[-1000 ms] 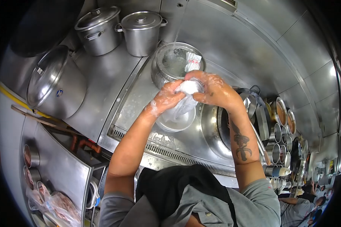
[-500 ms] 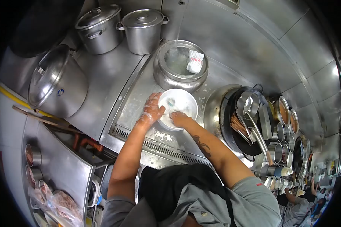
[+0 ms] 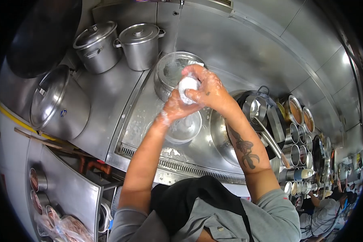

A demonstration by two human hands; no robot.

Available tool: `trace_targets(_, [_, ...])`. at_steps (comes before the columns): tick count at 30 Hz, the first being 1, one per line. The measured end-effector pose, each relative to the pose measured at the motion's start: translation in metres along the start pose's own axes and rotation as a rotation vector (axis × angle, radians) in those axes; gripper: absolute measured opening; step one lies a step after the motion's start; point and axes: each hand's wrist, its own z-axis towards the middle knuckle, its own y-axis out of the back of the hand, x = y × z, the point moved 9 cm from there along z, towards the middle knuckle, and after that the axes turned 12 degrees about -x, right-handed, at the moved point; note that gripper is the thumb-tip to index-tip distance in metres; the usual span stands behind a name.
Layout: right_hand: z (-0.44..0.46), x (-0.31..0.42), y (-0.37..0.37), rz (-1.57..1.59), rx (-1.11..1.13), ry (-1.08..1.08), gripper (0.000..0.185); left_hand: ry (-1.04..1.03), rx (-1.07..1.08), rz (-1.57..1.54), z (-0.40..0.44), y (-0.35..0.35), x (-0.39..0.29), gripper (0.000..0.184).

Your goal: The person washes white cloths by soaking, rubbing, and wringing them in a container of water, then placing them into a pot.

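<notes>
The left hand (image 3: 177,105) and right hand (image 3: 209,88), wet and soapy, curl around a white wad (image 3: 188,88), pinching it between them with the right thumb laid across it. Just below the hands is a bowl (image 3: 184,128) on the metal surface (image 3: 149,121); beyond them a pot (image 3: 161,82) stands under running water.

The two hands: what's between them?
In the head view, a rounded white bundle lies between the left hand and the right hand, touching both; its material is unclear.
</notes>
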Motion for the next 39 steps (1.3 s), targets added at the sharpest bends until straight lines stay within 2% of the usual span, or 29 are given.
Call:
trace_targets(2, [0.004, 0.012, 0.012, 0.086, -0.106, 0.019, 0.04, 0.02, -0.088, 0.014, 0.01, 0.004, 0.017, 0.061])
trace_targets(4, [0.004, 0.014, 0.028, 0.181, -0.228, 0.033, 0.039, -0.312, -0.301, 0.864, -0.003, 0.0, -0.01, 0.044])
trace_targets(5, [0.001, 0.015, 0.037, 0.245, -0.244, -0.003, 0.034, -0.226, -0.365, 0.821, -0.002, 0.012, 0.002, 0.03])
trace_targets(8, [-0.015, -0.011, 0.07, 0.223, -0.406, -0.116, 0.03, -0.279, -0.259, 0.813, 0.0, 0.026, 0.012, 0.034])
trace_targets(9, [-0.024, -0.028, 0.079, 0.294, -0.475, -0.189, 0.029, -0.181, -0.268, 0.819, 0.005, 0.041, 0.025, 0.035])
trace_targets(12, [-0.069, -0.116, 0.085, 0.588, -0.675, -0.408, 0.027, -0.236, -0.283, 1.058, 0.011, 0.041, 0.01, 0.032])
trace_targets(13, [-0.088, -0.154, 0.079, 0.738, -0.734, -0.485, 0.026, -0.212, -0.25, 0.96, 0.024, 0.056, 0.025, 0.041])
trace_targets(14, [-0.109, -0.181, 0.067, 0.806, -0.725, -0.638, 0.027, -0.174, -0.196, 1.047, 0.025, 0.048, 0.021, 0.044])
trace_targets(15, [-0.121, -0.205, 0.043, 1.016, -0.622, -0.78, 0.03, -0.136, -0.138, 1.132, 0.024, 0.031, 0.009, 0.048])
trace_targets(16, [-0.132, -0.196, 0.021, 1.202, -0.555, -0.798, 0.036, -0.094, -0.077, 1.217, 0.023, 0.018, 0.002, 0.051])
trace_targets(17, [-0.145, -0.219, 0.001, 1.237, -0.487, -0.901, 0.043, -0.054, -0.001, 1.233, 0.025, 0.007, 0.001, 0.052])
trace_targets(18, [-0.156, -0.233, -0.025, 1.403, -0.416, -0.968, 0.052, -0.012, 0.077, 1.248, 0.027, -0.003, 0.001, 0.053])
trace_targets(19, [-0.158, -0.229, -0.051, 1.459, -0.275, -1.048, 0.07, 0.03, 0.154, 1.263, 0.027, -0.01, 0.006, 0.054])
trace_targets(22, [-0.17, -0.201, -0.095, 1.497, -0.208, -1.277, 0.09, -0.103, 0.219, 1.451, 0.032, -0.022, 0.003, 0.053])
trace_targets(25, [-0.148, -0.17, -0.122, 1.819, 0.078, -1.04, 0.102, -0.238, 0.218, 1.588, 0.026, -0.046, -0.02, 0.054])
trace_targets(28, [-0.12, -0.149, -0.116, 1.827, 0.072, -0.864, 0.091, -0.212, 0.264, 1.678, 0.016, -0.07, -0.035, 0.055])
trace_targets(31, [-0.097, -0.162, -0.096, 1.875, -0.37, -0.748, 0.074, -0.38, 0.202, 1.872, -0.002, -0.082, -0.044, 0.054])
trace_targets(34, [-0.08, -0.204, -0.085, 1.794, -0.53, -0.709, 0.051, -0.881, 0.082, 1.784, -0.034, -0.083, -0.062, 0.05])
trace_targets(35, [-0.073, -0.211, -0.081, 1.758, -0.526, -0.698, 0.045, -0.651, 0.034, 1.827, -0.033, -0.07, -0.059, 0.047])
trace_targets(37, [-0.066, -0.217, -0.074, 1.684, -0.52, -0.681, 0.035, -0.538, -0.07, 1.761, -0.042, -0.04, -0.051, 0.043])
trace_targets(39, [-0.065, -0.22, -0.072, 1.655, -0.553, -0.664, 0.034, -0.425, -0.179, 1.649, -0.048, -0.018, -0.043, 0.038])
